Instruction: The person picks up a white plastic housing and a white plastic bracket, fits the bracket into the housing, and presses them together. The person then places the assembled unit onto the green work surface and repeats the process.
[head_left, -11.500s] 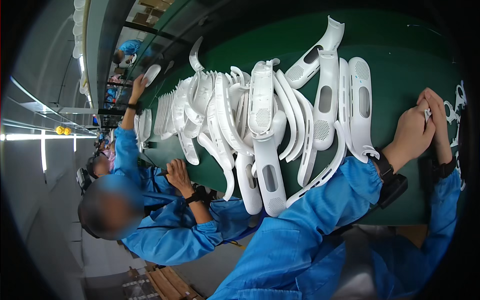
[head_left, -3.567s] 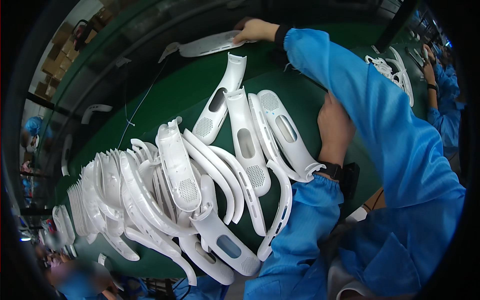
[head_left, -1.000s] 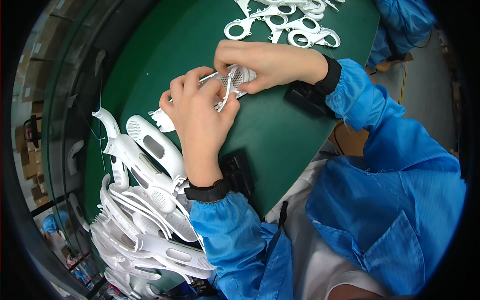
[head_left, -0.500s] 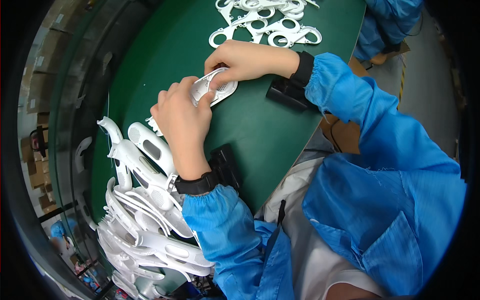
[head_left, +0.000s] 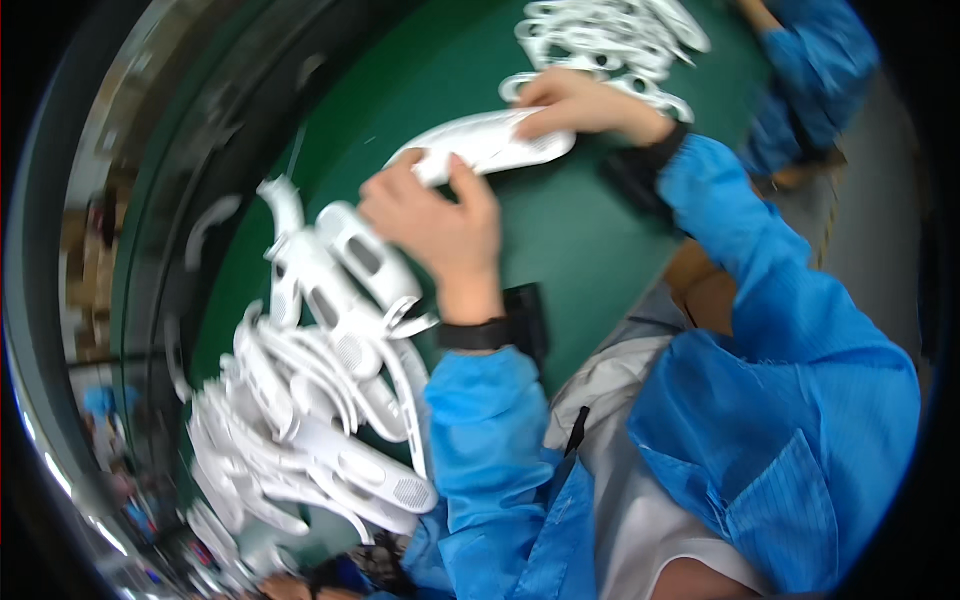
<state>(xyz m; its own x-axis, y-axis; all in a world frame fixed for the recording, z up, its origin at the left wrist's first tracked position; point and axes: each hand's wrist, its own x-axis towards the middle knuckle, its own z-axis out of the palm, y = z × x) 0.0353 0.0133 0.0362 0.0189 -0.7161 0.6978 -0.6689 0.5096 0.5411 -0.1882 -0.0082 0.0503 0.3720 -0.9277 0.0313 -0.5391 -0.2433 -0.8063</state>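
A long, curved white plastic housing (head_left: 478, 143) is held lengthwise above the green table, somewhat blurred by motion. My left hand (head_left: 435, 215) grips its left end, with the thumb along the near side and the fingers curled beyond it. At the other end, my right hand (head_left: 580, 103) pinches the housing between thumb and fingers. Below and left of my left hand lies a heap of similar white housings (head_left: 365, 470), some with oval openings and perforated ends. White ring-ended plastic parts (head_left: 590, 40) are piled just beyond my right hand.
The green tabletop (head_left: 585, 235) runs under both hands. Black wrist-worn devices sit on both my wrists. At the upper right, another person's blue sleeve (head_left: 825, 75) is beside the table. A dark rail (head_left: 150, 270) borders the table on the left, with cardboard boxes (head_left: 95, 250) past it.
The housing has turned from nearly end-on to lengthwise, its smooth outer face now showing. My hands have spread farther apart along it. The whole view has shifted.
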